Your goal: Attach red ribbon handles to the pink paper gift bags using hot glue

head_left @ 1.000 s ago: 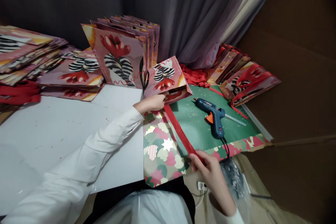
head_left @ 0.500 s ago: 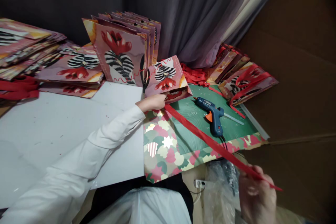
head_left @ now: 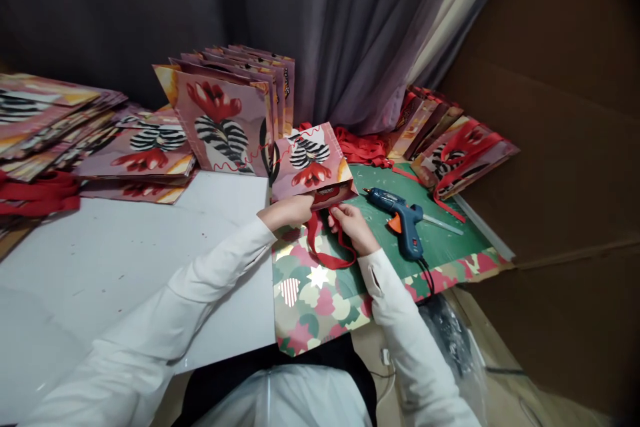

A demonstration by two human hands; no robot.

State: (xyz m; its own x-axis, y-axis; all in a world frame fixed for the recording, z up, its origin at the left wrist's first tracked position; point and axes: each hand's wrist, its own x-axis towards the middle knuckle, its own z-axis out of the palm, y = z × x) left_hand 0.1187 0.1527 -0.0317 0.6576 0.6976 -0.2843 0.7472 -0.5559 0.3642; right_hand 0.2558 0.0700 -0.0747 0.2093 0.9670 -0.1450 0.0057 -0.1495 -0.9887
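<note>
A pink paper gift bag point(head_left: 314, 181), printed with a zebra-striped shape and a red flower, lies tilted with its opening towards me. My left hand point(head_left: 294, 211) is closed at the left of the opening, gripping the bag's edge; its fingertips are partly hidden. From beside these fingers a red ribbon point(head_left: 330, 260) hangs in a loop over the patterned paper. My right hand point(head_left: 349, 223) pinches the ribbon just below the bag's opening. To the right of this hand, a blue glue gun point(head_left: 400, 217) with an orange trigger lies on the green mat point(head_left: 445, 247).
Several similar bags point(head_left: 225, 113) stand in a row behind, and more bags point(head_left: 140, 147) are stacked at the left. A red ribbon heap point(head_left: 363, 147) lies behind the mat. At the right are bags with ribbons point(head_left: 465, 153) beside a cardboard wall point(head_left: 560, 167).
My right hand has moved from the lower right up to the bag's opening, bringing the ribbon along. The stretched ribbon now hangs in a loop. My left hand stays at the bag.
</note>
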